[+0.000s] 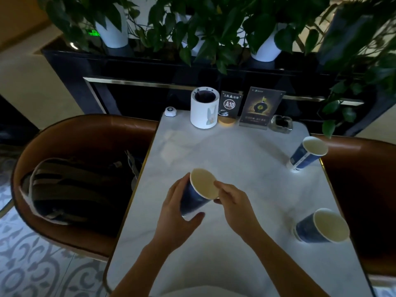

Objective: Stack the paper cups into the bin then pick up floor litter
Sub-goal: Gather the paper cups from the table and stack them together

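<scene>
A dark blue paper cup (194, 200) with a cream inside is held tilted above the white marble table (235, 159). My left hand (175, 213) wraps around its body and base. My right hand (233, 202) pinches its rim at the right side. Two more blue paper cups stand on the table's right side: one (308, 153) at the far right edge, one (321, 227) nearer to me. A white cylindrical bin (204, 108) with a dark inside stands at the table's far end.
By the bin are a small white call button (170, 111), an "A10" sign (228, 108), a dark menu card (260, 108) and a glass ashtray (281, 124). Brown armchairs flank the table; the left one (70, 133) holds a backpack (70, 189). Potted plants (192, 28) stand on a black cabinet behind.
</scene>
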